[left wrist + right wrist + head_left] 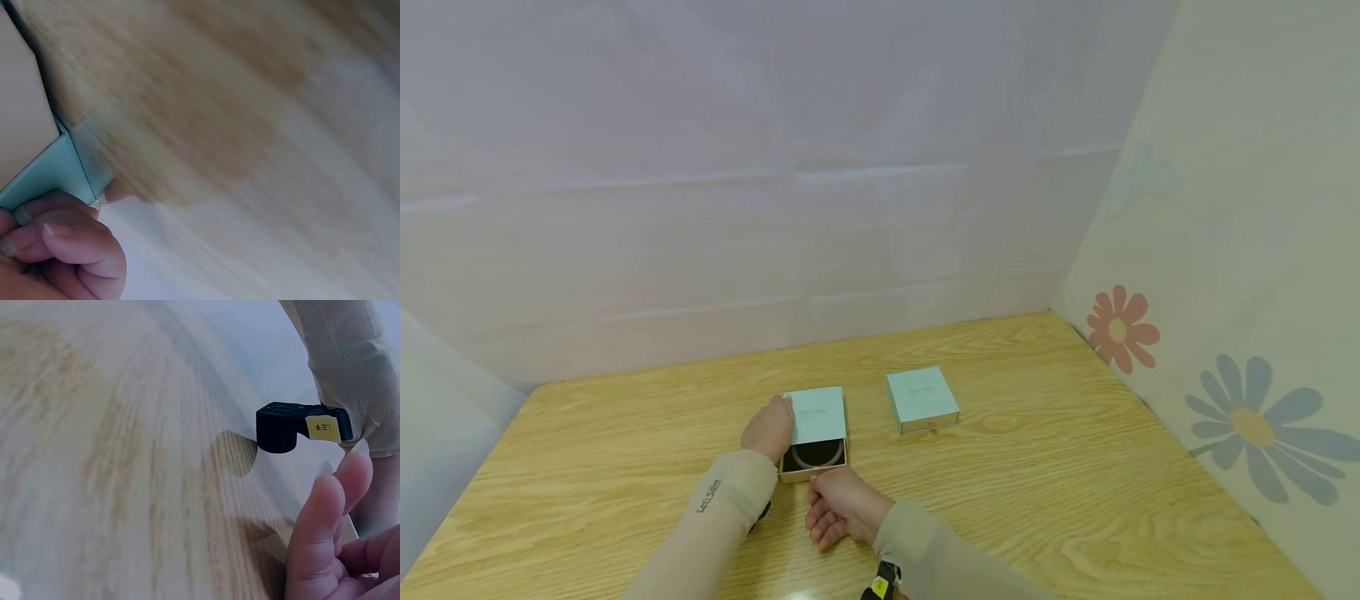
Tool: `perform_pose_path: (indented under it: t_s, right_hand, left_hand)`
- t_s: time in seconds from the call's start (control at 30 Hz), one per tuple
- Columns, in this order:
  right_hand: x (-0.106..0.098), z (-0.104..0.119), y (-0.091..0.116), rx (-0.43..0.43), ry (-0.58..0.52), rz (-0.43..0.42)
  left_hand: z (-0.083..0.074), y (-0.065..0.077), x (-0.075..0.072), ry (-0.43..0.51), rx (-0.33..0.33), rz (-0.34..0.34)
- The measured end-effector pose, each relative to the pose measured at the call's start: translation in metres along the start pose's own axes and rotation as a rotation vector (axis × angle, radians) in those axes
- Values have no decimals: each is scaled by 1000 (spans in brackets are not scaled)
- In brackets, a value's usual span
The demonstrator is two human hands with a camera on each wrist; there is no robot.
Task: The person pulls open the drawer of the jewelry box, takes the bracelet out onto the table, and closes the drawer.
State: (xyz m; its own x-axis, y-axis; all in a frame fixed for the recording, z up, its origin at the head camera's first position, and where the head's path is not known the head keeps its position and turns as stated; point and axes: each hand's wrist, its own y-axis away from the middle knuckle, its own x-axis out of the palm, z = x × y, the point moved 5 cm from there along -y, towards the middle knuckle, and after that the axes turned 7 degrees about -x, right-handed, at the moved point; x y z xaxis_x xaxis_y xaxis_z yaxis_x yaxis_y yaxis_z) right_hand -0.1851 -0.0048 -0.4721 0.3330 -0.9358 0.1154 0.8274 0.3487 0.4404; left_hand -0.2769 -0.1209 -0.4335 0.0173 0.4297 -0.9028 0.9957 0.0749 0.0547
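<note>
A mint-green drawer-style gift box (pixel 817 415) lies on the table, its inner drawer (pixel 812 475) partly pulled out toward me. Against the drawer's black lining sits a bangle-like ring (pixel 838 457), partly covered by the sleeve. My left hand (pixel 770 429) grips the sleeve along its left side; curled fingers meet the mint edge in the left wrist view. At the drawer's front, my right hand (pixel 846 504) has thumb and forefinger at the middle of the edge, the other fingers bent. Its exact contact with the drawer is hidden in the right wrist view.
A second mint-green box (pixel 922 398), closed, stands to the right on the wood-grain table (pixel 1060 500). Behind the table hangs a pale cloth backdrop (pixel 737 208). On the right is a flower-print panel (pixel 1262 250). Each wrist wears a black camera strap.
</note>
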Motion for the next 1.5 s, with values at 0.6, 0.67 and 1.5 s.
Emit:
perform_pose_path:
  t_s: [0.6, 0.67, 1.5]
  right_hand:
    - [2, -2, 4, 0, 6, 15]
    - [2, -2, 5, -2, 9, 13]
    - [3, -3, 8, -1, 21, 13]
  left_hand:
    - [-1, 3, -2, -4, 3, -12]
    - [-1, 3, -1, -1, 7, -9]
    - [-1, 1, -1, 16, -9, 24]
